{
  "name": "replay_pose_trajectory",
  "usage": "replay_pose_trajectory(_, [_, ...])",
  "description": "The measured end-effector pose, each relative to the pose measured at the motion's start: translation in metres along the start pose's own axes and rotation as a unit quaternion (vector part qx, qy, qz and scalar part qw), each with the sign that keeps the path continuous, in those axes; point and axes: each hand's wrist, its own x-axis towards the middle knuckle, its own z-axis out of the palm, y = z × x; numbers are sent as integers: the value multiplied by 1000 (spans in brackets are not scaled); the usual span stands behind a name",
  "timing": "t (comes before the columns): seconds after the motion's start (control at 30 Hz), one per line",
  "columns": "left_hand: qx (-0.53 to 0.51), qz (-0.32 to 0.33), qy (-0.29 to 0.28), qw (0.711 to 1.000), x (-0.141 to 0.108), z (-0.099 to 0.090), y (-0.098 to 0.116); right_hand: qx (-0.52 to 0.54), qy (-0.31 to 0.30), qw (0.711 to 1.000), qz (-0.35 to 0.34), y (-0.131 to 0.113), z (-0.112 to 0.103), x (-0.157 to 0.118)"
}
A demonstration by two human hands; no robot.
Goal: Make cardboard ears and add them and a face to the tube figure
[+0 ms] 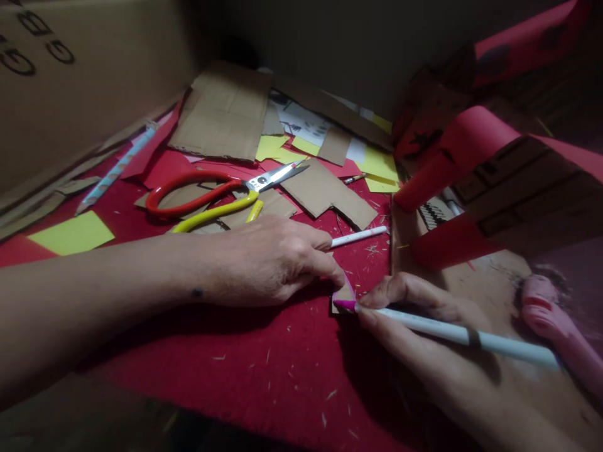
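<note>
My right hand (409, 314) grips a white marker (438, 329) whose magenta tip touches the lower edge of a small cardboard piece (345, 292). Magenta colouring runs along that piece's right edge. From the left, my left hand (292, 260) reaches over the red surface (264, 358), its fingers closed down on the same piece and hiding much of it. A white stick (360, 236) lies on the cloth, its left end against my left fingers. Just behind that hand are scissors (257, 183) with one red and one yellow handle, blades apart.
Cardboard scraps (226, 113) and yellow paper (379, 164) lie at the back. On the right stands a cardboard form with red tubes (452, 242), beside a pink tool (556, 314). A large box (94, 75) rises at the left, near a striped pencil (117, 169).
</note>
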Motion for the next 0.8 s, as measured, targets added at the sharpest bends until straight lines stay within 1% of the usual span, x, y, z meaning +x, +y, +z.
replay_pose_trajectory(0.13, [-1,-6,-11,1000,1,0,1,-12,-11,999,-38,1,1,0])
replay_pose_trajectory(0.23, [-3,-4,-10,1000,1,1,1,7,-21,999,-35,4,0,1])
replay_pose_trajectory(0.37, [2,-8,-15,1000,1,0,1,29,-2,999,-16,9,-1,1])
replay_pose_trajectory(0.53, [2,-10,-15,1000,1,0,1,38,2,999,-19,14,-3,0])
replay_pose_trajectory(0.6, [1,-9,-12,1000,0,1,1,26,3,999,-19,13,-3,1])
replay_pose_trajectory(0.73, [-2,-8,-10,1000,0,1,1,-24,-16,998,-49,10,-2,2])
replay_pose_trajectory(0.8, [-3,-5,-10,1000,0,1,1,-31,-12,998,-51,8,-1,2])
